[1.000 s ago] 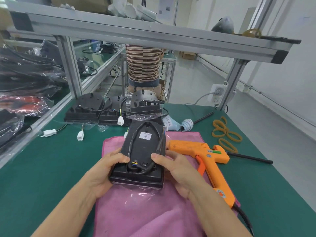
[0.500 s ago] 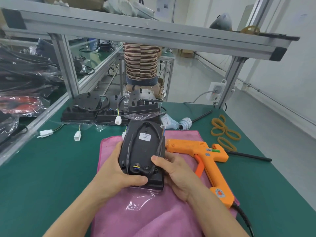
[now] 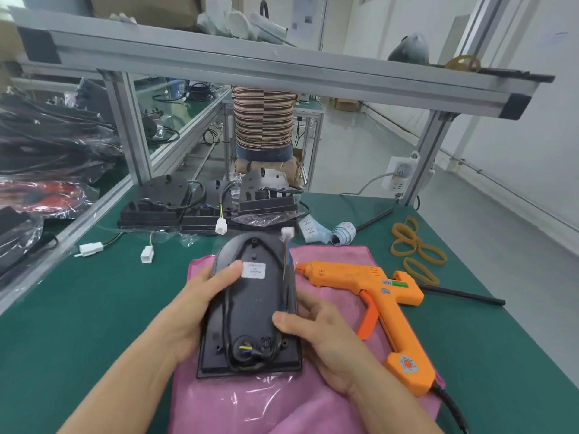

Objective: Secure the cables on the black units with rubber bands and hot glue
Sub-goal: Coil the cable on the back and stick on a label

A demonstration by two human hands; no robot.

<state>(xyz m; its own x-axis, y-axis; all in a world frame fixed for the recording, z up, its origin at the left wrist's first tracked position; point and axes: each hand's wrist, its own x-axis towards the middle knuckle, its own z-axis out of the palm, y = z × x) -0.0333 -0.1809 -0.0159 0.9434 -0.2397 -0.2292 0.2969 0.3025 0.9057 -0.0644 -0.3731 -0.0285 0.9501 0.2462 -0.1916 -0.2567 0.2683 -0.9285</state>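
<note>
A black unit (image 3: 250, 308) with a white label lies back-up over a pink cloth (image 3: 282, 402), its black cable looped around the back and ending in a white connector (image 3: 287, 232). My left hand (image 3: 194, 311) grips its left edge, thumb on top near the label. From the right, my right hand (image 3: 319, 336) holds the other edge, thumb resting on the cable. An orange hot glue gun (image 3: 376, 296) lies on the cloth to the right. Several tan rubber bands (image 3: 413, 249) sit on the green table further right.
Three more black units (image 3: 206, 205) with cables and white connectors stand at the back of the green table (image 3: 78, 324). Label rolls (image 3: 343, 231) and a black rod (image 3: 463, 296) lie right. A shelf frame post (image 3: 131, 133) and bagged cables are left. A person stands beyond.
The unit has come nearer and its near end has risen. My left hand slid from the bottom corner up the left edge, thumb now near the label. The right hand stayed on the right edge.
</note>
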